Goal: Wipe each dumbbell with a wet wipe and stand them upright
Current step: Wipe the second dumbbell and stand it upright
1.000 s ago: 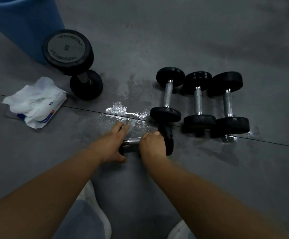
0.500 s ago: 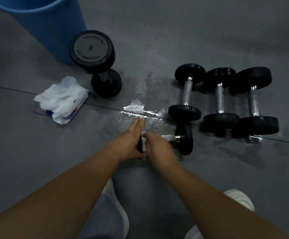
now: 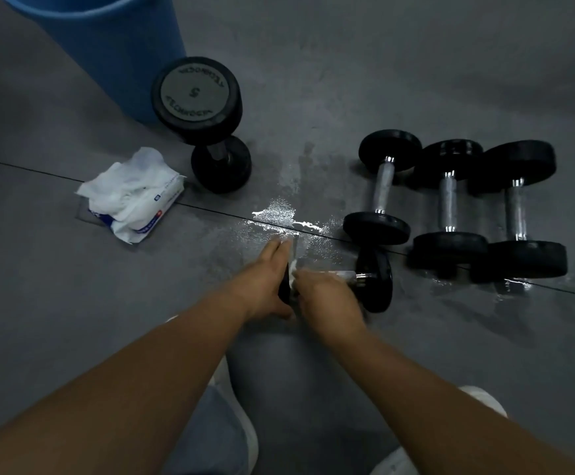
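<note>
Head view: left hand [image 3: 262, 286], fingers straight, braces the lying dumbbell [image 3: 375, 279] while right hand [image 3: 325, 298] presses a clutched wet wipe [image 3: 293, 273] to its handle.

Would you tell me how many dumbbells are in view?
5: an upright dumbbell by the bucket; three lying at right; the fifth dumbbell under left hand and right hand.

Left hand [image 3: 265, 286] flat, fingers [image 3: 277, 250] straight — right hand [image 3: 327, 299] curled round wipe [image 3: 293, 273], knuckles up.
</note>
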The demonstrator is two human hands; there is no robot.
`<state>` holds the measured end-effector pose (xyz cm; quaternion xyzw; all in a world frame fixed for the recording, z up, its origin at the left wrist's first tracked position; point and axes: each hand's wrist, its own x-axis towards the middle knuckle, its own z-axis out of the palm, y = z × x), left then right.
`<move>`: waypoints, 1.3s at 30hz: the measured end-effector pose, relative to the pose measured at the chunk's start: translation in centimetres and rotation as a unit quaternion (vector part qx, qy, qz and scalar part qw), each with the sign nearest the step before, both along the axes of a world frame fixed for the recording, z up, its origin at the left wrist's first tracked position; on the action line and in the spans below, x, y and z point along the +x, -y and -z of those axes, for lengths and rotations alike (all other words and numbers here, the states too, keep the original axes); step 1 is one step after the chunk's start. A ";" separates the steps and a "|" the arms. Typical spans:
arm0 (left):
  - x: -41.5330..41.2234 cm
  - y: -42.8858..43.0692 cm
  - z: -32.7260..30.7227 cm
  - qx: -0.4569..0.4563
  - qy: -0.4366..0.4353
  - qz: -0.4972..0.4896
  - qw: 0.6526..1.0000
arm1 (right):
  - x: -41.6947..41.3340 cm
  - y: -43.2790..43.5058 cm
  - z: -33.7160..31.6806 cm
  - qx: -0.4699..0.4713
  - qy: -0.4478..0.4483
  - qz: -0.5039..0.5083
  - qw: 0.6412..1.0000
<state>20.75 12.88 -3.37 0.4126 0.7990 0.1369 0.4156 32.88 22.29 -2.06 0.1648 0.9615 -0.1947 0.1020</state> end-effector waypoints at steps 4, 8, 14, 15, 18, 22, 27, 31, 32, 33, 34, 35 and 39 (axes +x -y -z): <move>0.0 -0.1 -0.1 0.000 -0.009 0.001 1.000 | -0.7 -3.1 1.1 0.020 0.013 0.063 0.998; 0.2 0.0 -0.2 0.007 -0.007 -0.003 1.000 | -0.8 0.0 0.8 -0.022 0.010 0.029 0.999; -0.1 -0.2 -0.2 -0.001 -0.005 -0.003 1.000 | 0.9 -4.0 0.1 0.104 0.047 0.017 0.993; -0.1 -0.2 -0.2 -0.002 -0.005 -0.004 1.000 | 0.6 -4.2 -0.1 0.142 0.071 0.006 0.987; 0.0 -0.2 -0.4 -0.002 -0.005 -0.006 1.000 | 0.1 -2.1 0.2 0.223 0.170 -0.029 0.959; 0.1 -0.1 -0.4 -0.003 -0.009 0.000 1.000 | 0.4 -0.5 -0.5 0.325 0.237 -0.098 0.910; -0.4 -0.6 0.0 -0.008 -0.018 0.004 1.000 | -1.9 -3.2 -1.9 0.241 0.225 -0.060 0.942; -0.2 -0.3 0.3 -0.003 -0.020 0.003 1.000 | -1.3 -2.2 -1.2 0.281 0.301 -0.060 0.909; -0.2 -0.3 0.4 -0.004 -0.021 0.006 1.000 | -1.7 -1.8 -1.2 0.277 0.305 -0.063 0.909; -0.3 -0.3 0.4 -0.005 -0.018 0.007 1.000 | -2.1 -1.6 -1.3 0.258 0.304 -0.056 0.915; -0.4 -0.4 0.4 -0.004 -0.014 0.006 1.000 | -2.6 -1.7 -1.4 0.232 0.297 -0.034 0.926; -0.4 -0.5 0.3 -0.003 -0.012 0.005 1.000 | -2.9 -2.2 -1.4 0.213 0.287 -0.005 0.934; -0.2 -0.3 0.2 0.002 -0.017 0.004 1.000 | -1.2 -3.1 -1.4 0.151 0.330 0.086 0.928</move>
